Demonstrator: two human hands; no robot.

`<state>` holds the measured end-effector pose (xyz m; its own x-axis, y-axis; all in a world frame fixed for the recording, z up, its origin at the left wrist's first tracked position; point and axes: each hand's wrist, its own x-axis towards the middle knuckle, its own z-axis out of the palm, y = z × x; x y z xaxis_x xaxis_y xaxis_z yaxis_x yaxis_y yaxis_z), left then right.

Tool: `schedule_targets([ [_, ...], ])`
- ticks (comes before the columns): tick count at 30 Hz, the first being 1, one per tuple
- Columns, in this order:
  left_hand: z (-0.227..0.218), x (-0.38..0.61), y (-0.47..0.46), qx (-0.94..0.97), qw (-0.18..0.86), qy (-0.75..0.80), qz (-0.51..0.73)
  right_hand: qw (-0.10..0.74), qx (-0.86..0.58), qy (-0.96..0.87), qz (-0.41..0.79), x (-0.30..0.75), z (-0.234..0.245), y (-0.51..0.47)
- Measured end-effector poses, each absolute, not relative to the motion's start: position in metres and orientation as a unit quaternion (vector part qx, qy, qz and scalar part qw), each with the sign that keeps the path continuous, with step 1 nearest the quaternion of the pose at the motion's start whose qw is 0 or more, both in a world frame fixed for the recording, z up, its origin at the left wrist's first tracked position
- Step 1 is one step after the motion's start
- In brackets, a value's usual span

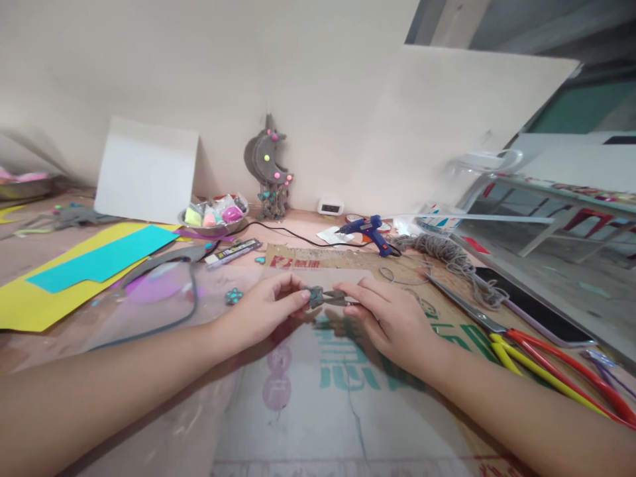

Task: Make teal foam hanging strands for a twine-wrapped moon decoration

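Observation:
In the middle of the work surface, my left hand (263, 308) pinches a small grey and teal piece (315, 296) between thumb and fingers. My right hand (392, 318) is closed around a small two-pointed metal tool (336, 298), whose handle is hidden in my fingers. Its tips point left and meet the edge of the piece. A teal flower-shaped piece with dark trim (233, 296) lies just left of my left hand. Beneath both hands is a translucent sheet (298, 417) over printed cardboard.
Red and yellow-handled scissors (497, 326) lie at right beside grey yarn (447, 255) and a phone (541, 308). Behind my hands are a blue glue gun (371, 232) and a decorated grey moon (261, 159). Yellow and turquoise sheets (104, 258) lie left, near a bowl (213, 228).

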<state>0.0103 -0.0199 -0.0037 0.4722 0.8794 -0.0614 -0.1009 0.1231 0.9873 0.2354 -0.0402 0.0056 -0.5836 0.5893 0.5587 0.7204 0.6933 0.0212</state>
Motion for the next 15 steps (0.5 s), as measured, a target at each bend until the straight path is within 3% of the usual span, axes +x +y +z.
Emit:
schedule_targets([
  [15,-0.0095,0.0105,-0.0184,0.573,0.636,0.351,0.380,0.244,-0.382,-0.883,-0.117,0.2361,0.0031,-0.0381],
])
